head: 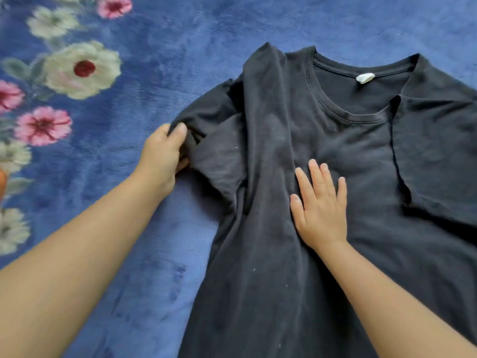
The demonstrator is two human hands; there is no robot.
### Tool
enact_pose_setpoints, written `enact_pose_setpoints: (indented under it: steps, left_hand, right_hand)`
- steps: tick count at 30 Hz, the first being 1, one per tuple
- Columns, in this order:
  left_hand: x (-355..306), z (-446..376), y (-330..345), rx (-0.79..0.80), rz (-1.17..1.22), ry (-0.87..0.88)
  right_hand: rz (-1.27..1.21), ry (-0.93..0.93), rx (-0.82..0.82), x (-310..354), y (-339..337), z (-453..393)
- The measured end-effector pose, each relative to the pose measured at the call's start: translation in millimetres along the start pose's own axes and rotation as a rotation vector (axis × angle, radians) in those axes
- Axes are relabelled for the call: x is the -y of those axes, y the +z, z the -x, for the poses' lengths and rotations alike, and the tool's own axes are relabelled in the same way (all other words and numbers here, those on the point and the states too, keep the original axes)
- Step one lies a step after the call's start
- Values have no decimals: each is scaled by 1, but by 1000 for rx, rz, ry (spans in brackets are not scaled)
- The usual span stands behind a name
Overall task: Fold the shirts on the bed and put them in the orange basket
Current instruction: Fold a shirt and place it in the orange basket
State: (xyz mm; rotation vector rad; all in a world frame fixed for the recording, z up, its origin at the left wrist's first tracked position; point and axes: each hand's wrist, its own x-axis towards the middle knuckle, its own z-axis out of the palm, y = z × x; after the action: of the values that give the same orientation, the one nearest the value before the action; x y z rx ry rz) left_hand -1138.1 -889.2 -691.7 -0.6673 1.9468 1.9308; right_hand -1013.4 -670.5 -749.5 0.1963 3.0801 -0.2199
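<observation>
On the blue floral blanket (154, 60), from left to right: the left hand (162, 158) grips the edge of the black shirt's near sleeve (206, 117), fingers curled round the cloth; the right hand (320, 205) lies flat on the chest of the black shirt (284, 254), fingers straight and slightly spread. The shirt lies front-up (white neck label (364, 78) visible), its right sleeve folded inward.

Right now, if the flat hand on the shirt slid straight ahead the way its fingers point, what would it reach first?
The right hand points up the black shirt toward the collar. It would probably cross only flat chest fabric, then meet the collar's front edge first.
</observation>
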Motion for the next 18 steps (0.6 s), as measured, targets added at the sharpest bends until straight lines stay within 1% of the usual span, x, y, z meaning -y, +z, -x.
enact_pose_setpoints:
  steps: [3,4,5,6,7,9,10,11,12,13,14,16,18]
  left_hand:
    - [-22,-16,-25,-108,539,-39]
    - [-27,-23,-37,-130,640,-48]
    - [-29,-29,-46,-153,655,-54]
    - [-31,-34,-55,-179,585,-49]
    - [-30,-39,-60,-211,490,-38]
    - [-27,-43,-71,-369,252,0]
    - [-26,-44,-77,-434,203,7]
    - [-22,-43,-82,-443,218,-16]
    - [-18,-38,-86,-382,285,-60]
    - [-12,-31,-88,-277,364,-112]
    - [-5,-22,-88,-162,390,-157]
    - [10,-1,-87,20,290,-225]
    - [19,14,-82,118,211,-253]
  right_hand:
    - [20,25,-5,0,3,2]
    - [29,35,10,2,3,3]
    - [38,42,17,1,3,3]
    - [45,49,24,3,3,2]
    - [49,58,32,3,3,2]
    - [43,74,58,6,2,1]
    - [41,82,69,8,1,0]
    - [42,88,81,9,1,0]
    - [44,92,90,10,0,1]
    - [48,94,93,9,0,1]
    - [53,96,92,8,0,1]
    - [48,102,103,7,-1,0]
    - [47,105,108,8,-2,0]
